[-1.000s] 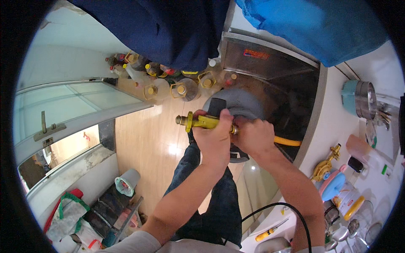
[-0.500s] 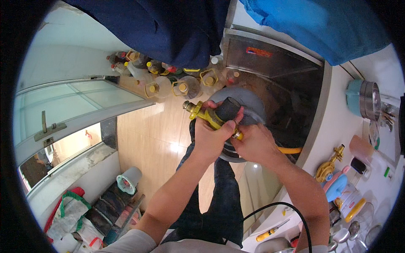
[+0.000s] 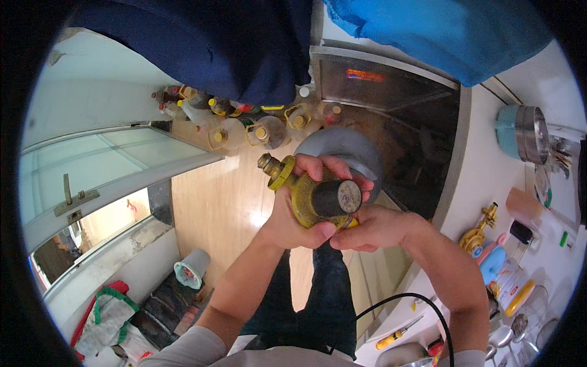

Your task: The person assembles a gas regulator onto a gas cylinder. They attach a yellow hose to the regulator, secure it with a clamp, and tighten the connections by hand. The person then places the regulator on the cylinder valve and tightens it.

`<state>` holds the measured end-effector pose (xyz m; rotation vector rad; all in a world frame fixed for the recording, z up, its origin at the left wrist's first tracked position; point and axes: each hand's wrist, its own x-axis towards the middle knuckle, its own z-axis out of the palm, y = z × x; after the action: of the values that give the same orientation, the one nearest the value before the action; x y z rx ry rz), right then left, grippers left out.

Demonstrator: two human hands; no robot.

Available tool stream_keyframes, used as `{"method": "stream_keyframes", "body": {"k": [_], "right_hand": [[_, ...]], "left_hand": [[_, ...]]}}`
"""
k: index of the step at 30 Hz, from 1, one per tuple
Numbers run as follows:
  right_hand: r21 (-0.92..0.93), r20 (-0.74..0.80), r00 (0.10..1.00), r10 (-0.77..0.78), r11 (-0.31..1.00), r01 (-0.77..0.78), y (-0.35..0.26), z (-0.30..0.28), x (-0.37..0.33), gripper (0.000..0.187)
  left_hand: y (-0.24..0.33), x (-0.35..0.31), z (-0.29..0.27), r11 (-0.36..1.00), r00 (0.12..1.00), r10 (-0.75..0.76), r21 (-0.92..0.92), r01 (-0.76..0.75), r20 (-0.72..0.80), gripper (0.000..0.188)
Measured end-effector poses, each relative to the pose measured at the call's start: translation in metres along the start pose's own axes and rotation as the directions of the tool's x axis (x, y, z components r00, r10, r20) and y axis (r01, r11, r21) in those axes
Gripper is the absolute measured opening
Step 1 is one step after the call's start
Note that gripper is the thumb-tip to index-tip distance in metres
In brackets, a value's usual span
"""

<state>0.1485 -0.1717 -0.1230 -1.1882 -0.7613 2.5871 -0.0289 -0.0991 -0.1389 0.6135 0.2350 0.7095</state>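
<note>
A yellow, black-capped regulator (image 3: pixel 302 200) is clasped by the left hand (image 3: pixel 286 219), its end pinched by the right hand (image 3: pixel 386 227)

A speckled yellow regulator (image 3: pixel 302 200) is held up on the near side of the grey cylinder (image 3: pixel 333 144), overlapping it in view. Its brass fitting (image 3: pixel 269 163) and yellow handwheel (image 3: pixel 282 174) point toward the cylinder's left; its black cap (image 3: pixel 327 199), pale-ended, tilts toward the viewer.
</note>
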Motion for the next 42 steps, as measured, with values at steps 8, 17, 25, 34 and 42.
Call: {"method": "stream_keyframes", "body": {"k": [8,17,25,34,42], "right_hand": [[0.059,-0.111,0.985,-0.132,0.988,0.139,-0.006,-0.005,0.000,0.029],[-0.510,-0.642,0.496,-0.585,0.809,0.293,0.001,0.020,0.013,0.041],[-0.700,-0.564,0.466,-0.682,0.694,0.169,0.010,0.013,0.006,0.033],[-0.876,-0.479,0.239,-0.845,0.475,-0.077,0.029,0.009,0.016,0.034],[-0.867,-0.479,0.362,-0.800,0.496,-0.052,0.024,0.001,0.008,0.029]], "left_hand": [[-0.006,-0.005,-0.007,0.977,0.981,0.090,0.204,-0.054,-0.172,0.067],[-0.001,0.009,-0.004,0.937,0.936,0.190,0.340,-0.083,-0.295,0.066],[-0.010,0.004,-0.004,0.958,0.916,0.130,0.286,-0.018,-0.379,0.066],[-0.023,0.007,0.005,0.973,0.864,0.110,0.229,0.007,-0.491,0.060],[-0.026,0.012,0.003,0.982,0.864,0.095,0.189,0.001,-0.494,0.056]]}}
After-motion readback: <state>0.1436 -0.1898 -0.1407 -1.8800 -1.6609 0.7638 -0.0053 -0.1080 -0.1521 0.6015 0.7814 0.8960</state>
